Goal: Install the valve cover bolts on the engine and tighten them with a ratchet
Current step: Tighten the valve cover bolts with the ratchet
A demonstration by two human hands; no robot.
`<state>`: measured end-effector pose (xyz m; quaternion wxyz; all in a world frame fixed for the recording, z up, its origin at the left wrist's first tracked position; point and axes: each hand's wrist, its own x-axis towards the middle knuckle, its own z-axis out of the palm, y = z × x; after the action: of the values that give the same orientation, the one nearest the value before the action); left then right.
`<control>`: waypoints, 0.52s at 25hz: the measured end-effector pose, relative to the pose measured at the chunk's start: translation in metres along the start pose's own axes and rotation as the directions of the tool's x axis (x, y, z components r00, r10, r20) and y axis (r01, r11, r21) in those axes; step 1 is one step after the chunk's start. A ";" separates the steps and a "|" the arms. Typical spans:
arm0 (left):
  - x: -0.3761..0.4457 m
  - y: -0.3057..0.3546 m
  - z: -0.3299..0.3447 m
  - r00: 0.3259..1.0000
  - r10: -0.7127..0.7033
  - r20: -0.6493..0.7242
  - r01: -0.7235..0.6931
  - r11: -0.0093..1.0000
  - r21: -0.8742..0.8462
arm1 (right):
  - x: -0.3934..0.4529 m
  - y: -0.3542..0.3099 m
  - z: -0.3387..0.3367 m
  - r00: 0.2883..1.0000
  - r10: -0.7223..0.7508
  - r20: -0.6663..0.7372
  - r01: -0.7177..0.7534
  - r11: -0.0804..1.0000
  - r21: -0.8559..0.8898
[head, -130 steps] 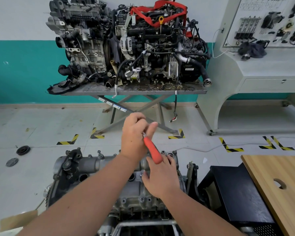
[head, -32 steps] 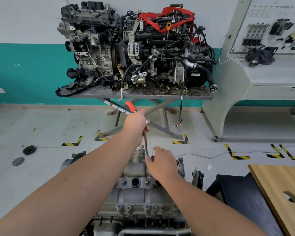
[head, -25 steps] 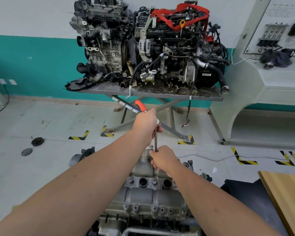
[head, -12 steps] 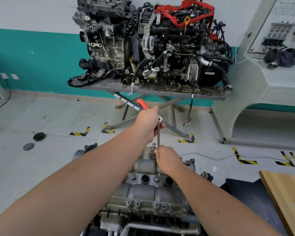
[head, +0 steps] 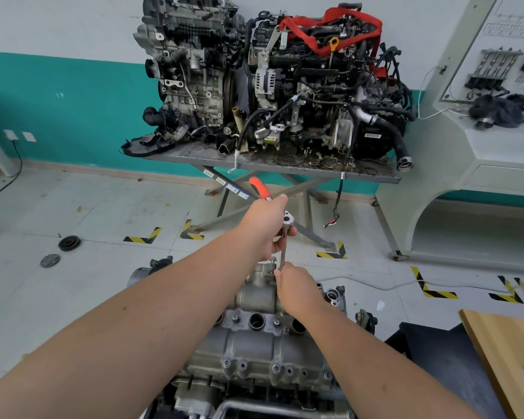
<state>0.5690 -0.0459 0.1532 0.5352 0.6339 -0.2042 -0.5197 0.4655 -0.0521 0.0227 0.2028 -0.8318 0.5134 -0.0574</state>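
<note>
The grey engine with its valve cover (head: 254, 343) stands right in front of me, with several bolts (head: 276, 368) seated along its near edge. My left hand (head: 265, 226) grips a ratchet with a red handle (head: 260, 188) that points away and to the left. Its chrome head (head: 288, 219) shows beside my fingers, and a long extension bar (head: 283, 252) runs straight down to the far end of the cover. My right hand (head: 297, 290) holds the lower end of the bar and hides the socket and the bolt under it.
Two dismantled engines (head: 270, 86) sit on a metal scissor table (head: 285, 167) ahead. A white training console (head: 481, 152) stands at the right, a wooden tabletop (head: 508, 358) and a dark stand (head: 436, 358) at the lower right. Two round parts (head: 68, 243) lie on the floor left.
The ratchet went from lying across the cover to standing upright on the extension at the far end. My right hand moved up to hold the bar. In the last second little shifted.
</note>
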 end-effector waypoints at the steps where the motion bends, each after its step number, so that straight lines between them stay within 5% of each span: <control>1: 0.001 -0.001 -0.005 1.000 -0.011 -0.016 0.011 1.000 -0.014 | 0.000 -0.001 0.001 1.000 -0.012 0.011 0.013 1.000 -0.021; 7: 0.002 0.022 0.011 0.999 0.026 -0.036 -0.031 0.988 -0.149 | 0.005 0.001 -0.027 0.993 -0.074 -0.097 0.079 0.995 0.052; 13: -0.009 0.030 0.036 0.998 -0.019 0.052 0.019 1.000 0.000 | -0.005 0.019 -0.046 0.992 -0.124 0.003 0.124 0.991 0.054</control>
<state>0.5433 -0.0659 0.1876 0.5251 0.6217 -0.2120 -0.5411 0.4332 -0.0675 0.0580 0.2229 -0.8565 0.4585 -0.0810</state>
